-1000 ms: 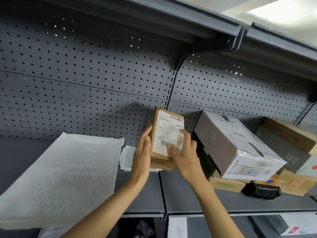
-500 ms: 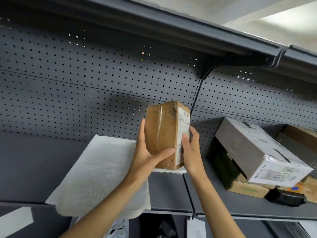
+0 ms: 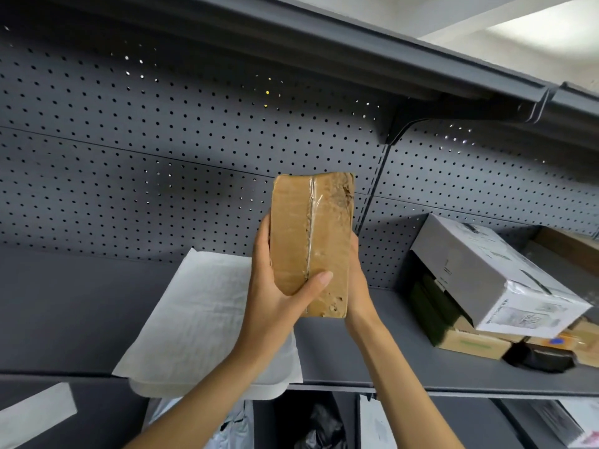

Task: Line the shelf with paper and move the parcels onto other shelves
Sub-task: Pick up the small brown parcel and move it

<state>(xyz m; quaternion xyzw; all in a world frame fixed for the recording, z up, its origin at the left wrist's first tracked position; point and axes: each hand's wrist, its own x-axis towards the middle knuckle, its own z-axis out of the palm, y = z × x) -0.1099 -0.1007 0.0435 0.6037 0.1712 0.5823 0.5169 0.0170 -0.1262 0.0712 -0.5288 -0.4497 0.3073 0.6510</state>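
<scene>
I hold a small brown cardboard parcel (image 3: 311,241) upright in front of the perforated back panel, its taped plain side facing me. My left hand (image 3: 275,293) grips its left edge, thumb across the front. My right hand (image 3: 356,283) is mostly hidden behind its right edge and supports it. A white sheet of paper (image 3: 201,319) lies on the grey shelf (image 3: 64,319) below and to the left, its front edge hanging over the shelf lip. Other parcels are piled on the right: a white box (image 3: 492,277) tilted on brown boxes (image 3: 473,343).
Another grey shelf (image 3: 356,59) runs overhead, carried on a bracket (image 3: 408,124). A black bag (image 3: 538,356) lies by the pile at the right. Below the shelf sit more packages (image 3: 317,426) and white labels (image 3: 35,413).
The parcel has been turned so its labelled side faces away and its taped side faces me, and it has been lifted. My view has shifted left, bringing the paper closer to centre.
</scene>
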